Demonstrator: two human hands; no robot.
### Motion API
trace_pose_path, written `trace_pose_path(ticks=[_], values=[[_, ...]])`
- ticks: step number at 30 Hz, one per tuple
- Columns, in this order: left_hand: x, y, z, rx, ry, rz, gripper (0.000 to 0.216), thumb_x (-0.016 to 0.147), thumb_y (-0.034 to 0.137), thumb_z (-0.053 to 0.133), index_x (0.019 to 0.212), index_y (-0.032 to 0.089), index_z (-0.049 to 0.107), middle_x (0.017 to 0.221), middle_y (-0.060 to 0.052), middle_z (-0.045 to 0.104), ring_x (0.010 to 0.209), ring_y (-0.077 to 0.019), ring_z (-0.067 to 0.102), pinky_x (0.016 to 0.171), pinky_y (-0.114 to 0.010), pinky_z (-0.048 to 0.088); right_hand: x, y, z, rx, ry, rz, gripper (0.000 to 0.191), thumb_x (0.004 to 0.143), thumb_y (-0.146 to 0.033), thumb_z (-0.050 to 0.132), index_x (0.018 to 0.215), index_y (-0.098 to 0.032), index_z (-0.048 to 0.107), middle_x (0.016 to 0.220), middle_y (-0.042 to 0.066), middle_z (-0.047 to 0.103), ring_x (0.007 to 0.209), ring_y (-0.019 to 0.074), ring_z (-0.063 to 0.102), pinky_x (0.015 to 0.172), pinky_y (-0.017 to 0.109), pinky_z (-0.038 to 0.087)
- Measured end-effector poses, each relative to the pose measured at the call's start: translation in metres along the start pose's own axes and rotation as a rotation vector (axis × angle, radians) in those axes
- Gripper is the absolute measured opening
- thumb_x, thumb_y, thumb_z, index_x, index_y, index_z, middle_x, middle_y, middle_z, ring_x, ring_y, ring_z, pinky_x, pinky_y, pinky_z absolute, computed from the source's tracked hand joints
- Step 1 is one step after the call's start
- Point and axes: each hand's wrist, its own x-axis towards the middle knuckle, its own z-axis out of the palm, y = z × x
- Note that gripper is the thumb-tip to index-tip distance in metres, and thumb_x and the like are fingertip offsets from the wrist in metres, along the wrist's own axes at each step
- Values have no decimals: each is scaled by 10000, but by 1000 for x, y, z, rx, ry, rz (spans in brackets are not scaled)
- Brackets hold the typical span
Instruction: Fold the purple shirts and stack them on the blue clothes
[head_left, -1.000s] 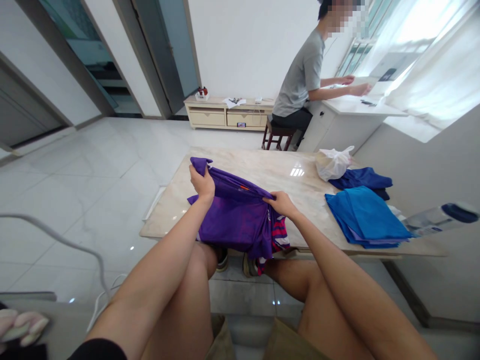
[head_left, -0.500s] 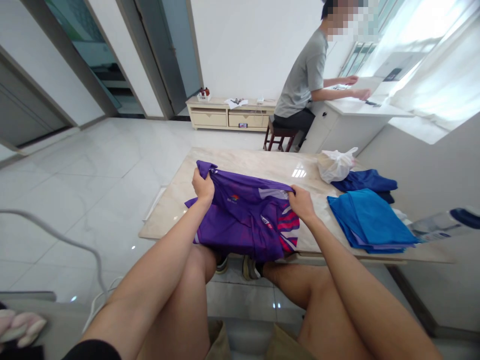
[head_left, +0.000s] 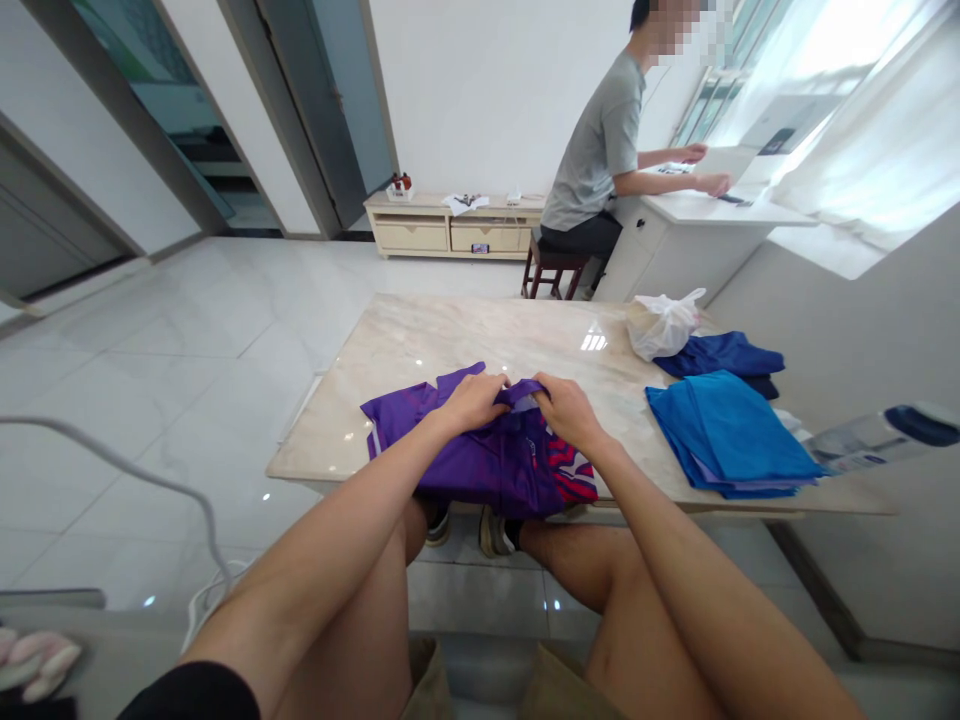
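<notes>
A purple sports shirt with pink and white stripes at its right side lies bunched at the near edge of the marble-topped table. Near the middle of the shirt, my left hand is closed on its cloth. My right hand pinches a raised fold a short way to the right. Between the two hands a short stretch of cloth is held up off the table. The fingertips of my left hand are partly hidden.
Folded blue cloth lies at the table's right, with dark blue clothing and a white plastic bag behind it. A clear bottle lies at the right edge. Beyond the table, a person sits on a stool at a white desk.
My left hand has moved right, close to my right hand. My right hand has shifted slightly left. The shirt's stretched upper edge has dropped and bunched, its left part now lying on the table.
</notes>
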Motion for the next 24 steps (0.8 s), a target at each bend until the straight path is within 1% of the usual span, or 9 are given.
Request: trace_pose_path(ticks=[1,3,6,9,10,12,16,20,24], values=[[2,2,-1,3,-12,-36,324,1010,310,695,1322,237,743,1325,-120,795,1288,-328,736,1094,-405,549,-1,-2,-2,13,6,3,247,1061,-264,517,1032,-224,759,954,89,811,875,255,716,764,312,414],[4,2,-4,-4,-7,-122,244,1032,274,628,1216,239,784,1233,-116,824,1212,-325,768,1022,-392,571,-3,-2,-6,63,-15,17,226,1046,-272,556,1036,-221,776,921,74,807,832,238,708,748,301,420],[3,-5,-9,-69,100,-245,306,1028,212,584,1264,252,775,1240,-103,833,1201,-303,772,988,-368,578,-6,1,-10,120,-133,27,170,988,-339,697,1028,-216,807,894,46,806,798,217,704,740,281,438],[0,-13,-13,-109,208,-341,333,1035,208,576,1309,265,756,1251,-94,834,1192,-296,772,995,-369,583,-8,9,-9,29,-277,52,325,902,-485,853,1057,-200,829,946,71,825,843,248,730,729,283,450],[-1,-15,-14,-107,225,-361,332,1035,208,581,1311,268,754,1253,-93,833,1192,-299,770,998,-372,584,-8,12,-8,-18,-315,67,358,892,-494,872,1089,-198,834,985,86,835,882,264,746,735,285,457],[-3,-18,-14,-96,234,-383,327,1031,204,592,1307,269,755,1259,-92,831,1201,-304,767,1007,-374,584,-6,17,-6,-98,-370,101,325,919,-434,853,1152,-208,841,1062,105,846,976,286,771,768,283,478],[-6,-20,-14,-73,220,-410,323,1053,216,583,1330,264,741,1279,-96,826,1220,-303,763,1045,-374,573,-3,27,-4,-187,-393,187,262,969,-367,781,1176,-227,859,1110,121,852,1052,297,790,811,281,510],[-6,-22,-16,-80,202,-458,317,1100,260,536,1351,238,728,1310,-127,817,1246,-307,756,1055,-384,569,-3,36,-4,-174,-375,253,236,966,-370,774,1120,-222,875,1078,123,855,1018,287,797,803,274,517],[-7,-26,-15,-123,206,-464,307,1112,318,544,1322,226,748,1311,-141,818,1239,-315,755,1049,-395,566,-5,51,-1,-136,-320,264,178,938,-357,791,996,-211,874,978,109,848,947,268,788,750,267,500]])
